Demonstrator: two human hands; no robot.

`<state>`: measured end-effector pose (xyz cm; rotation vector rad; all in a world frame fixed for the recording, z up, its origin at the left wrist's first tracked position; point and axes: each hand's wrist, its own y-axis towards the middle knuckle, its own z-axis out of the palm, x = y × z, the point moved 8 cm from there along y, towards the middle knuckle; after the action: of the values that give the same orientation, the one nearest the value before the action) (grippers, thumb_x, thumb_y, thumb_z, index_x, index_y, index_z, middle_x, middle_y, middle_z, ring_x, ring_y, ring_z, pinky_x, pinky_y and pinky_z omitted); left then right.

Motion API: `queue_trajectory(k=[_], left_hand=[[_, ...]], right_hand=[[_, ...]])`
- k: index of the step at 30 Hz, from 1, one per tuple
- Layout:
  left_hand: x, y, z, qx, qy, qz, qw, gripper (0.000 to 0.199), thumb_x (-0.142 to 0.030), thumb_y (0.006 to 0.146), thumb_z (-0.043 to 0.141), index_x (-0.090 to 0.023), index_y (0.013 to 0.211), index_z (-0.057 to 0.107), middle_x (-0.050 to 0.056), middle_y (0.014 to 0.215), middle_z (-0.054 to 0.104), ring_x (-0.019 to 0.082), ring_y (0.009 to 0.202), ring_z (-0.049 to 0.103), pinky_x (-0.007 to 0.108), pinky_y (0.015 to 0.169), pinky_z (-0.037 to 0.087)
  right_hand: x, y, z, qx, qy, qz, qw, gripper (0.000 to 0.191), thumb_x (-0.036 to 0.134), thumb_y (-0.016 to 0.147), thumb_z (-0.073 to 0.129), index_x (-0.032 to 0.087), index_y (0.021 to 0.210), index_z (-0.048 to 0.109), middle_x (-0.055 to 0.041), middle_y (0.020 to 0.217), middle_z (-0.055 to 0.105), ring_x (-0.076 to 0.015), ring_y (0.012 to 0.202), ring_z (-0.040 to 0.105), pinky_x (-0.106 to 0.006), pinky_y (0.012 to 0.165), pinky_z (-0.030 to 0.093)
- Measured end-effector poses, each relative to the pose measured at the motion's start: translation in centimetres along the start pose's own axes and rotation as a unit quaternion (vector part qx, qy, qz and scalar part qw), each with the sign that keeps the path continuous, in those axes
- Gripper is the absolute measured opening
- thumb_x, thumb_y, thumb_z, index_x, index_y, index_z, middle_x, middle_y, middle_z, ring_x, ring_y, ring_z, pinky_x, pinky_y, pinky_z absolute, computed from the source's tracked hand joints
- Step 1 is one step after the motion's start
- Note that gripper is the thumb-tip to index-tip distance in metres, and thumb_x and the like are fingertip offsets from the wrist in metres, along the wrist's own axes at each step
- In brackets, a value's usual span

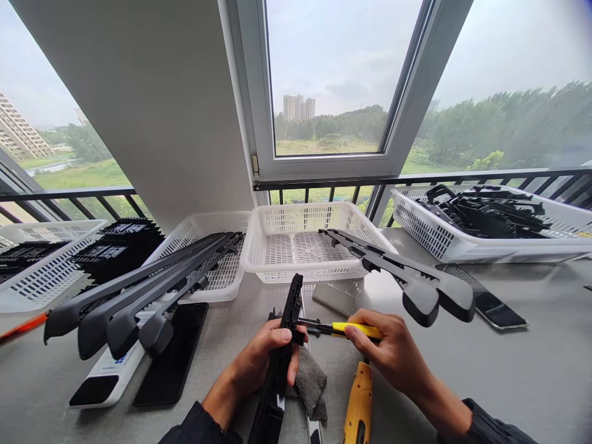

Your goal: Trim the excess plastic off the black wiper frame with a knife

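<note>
My left hand [266, 351] is closed around a long black plastic trim piece [271, 401], which is tilted upright with its top end pointing away. My right hand [393, 348] grips a yellow-handled utility knife [358, 330]. Its dark front end reaches left to the side of the trim piece, close to my left fingers; the exact contact is hard to see. Below the hands, a grey cloth [311, 382] lies over a thin metal strip [315, 428]. A corded-looking yellow tool [358, 404] rests beneath my right hand.
Several long dark trim pieces [124, 308] lean on the left basket [231, 280]. Two similar pieces [420, 290] lean on the middle basket [319, 271]. Black parts [490, 213] fill the right basket [444, 243]. Phones [173, 357] and a white device [108, 376] lie on the metal table.
</note>
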<state>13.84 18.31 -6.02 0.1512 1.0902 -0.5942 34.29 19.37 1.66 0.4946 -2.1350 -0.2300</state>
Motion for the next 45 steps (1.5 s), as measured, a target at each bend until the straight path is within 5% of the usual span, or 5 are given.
queue_trajectory(k=[18,31,45], left_hand=[[-1.7,-0.7,1.7,0.006,0.005,-0.005,1.000,0.050,-0.057,0.083,0.075,-0.012,0.105,0.073,-0.001,0.045,0.063,0.011,0.035,0.043,0.023,0.043,0.028],[-0.8,-0.6,2.1,0.045,0.023,-0.034,0.998,0.061,-0.054,0.083,0.077,-0.012,0.127,0.068,0.001,0.053,0.071,0.014,0.039,0.054,0.022,0.043,0.039],[-1.1,-0.4,2.0,0.030,0.025,-0.020,0.999,0.060,-0.053,0.083,0.078,-0.011,0.125,0.069,0.003,0.057,0.071,0.014,0.043,0.054,0.023,0.048,0.037]], right_hand=[[0.1,0.0,0.2,0.004,-0.012,-0.004,1.000,0.041,0.046,0.101,0.062,0.019,0.071,0.071,0.0029,0.058,0.059,-0.0119,0.053,0.049,-0.025,0.054,0.035],[-0.2,-0.2,-0.1,-0.007,0.000,0.026,1.000,0.046,0.049,0.102,0.059,0.019,0.070,0.072,0.0020,0.058,0.058,-0.0131,0.053,0.049,-0.026,0.053,0.036],[-0.7,0.1,-0.4,-0.023,-0.001,0.037,0.999,0.047,0.051,0.102,0.059,0.019,0.071,0.071,0.0015,0.059,0.059,-0.0136,0.054,0.052,-0.025,0.054,0.036]])
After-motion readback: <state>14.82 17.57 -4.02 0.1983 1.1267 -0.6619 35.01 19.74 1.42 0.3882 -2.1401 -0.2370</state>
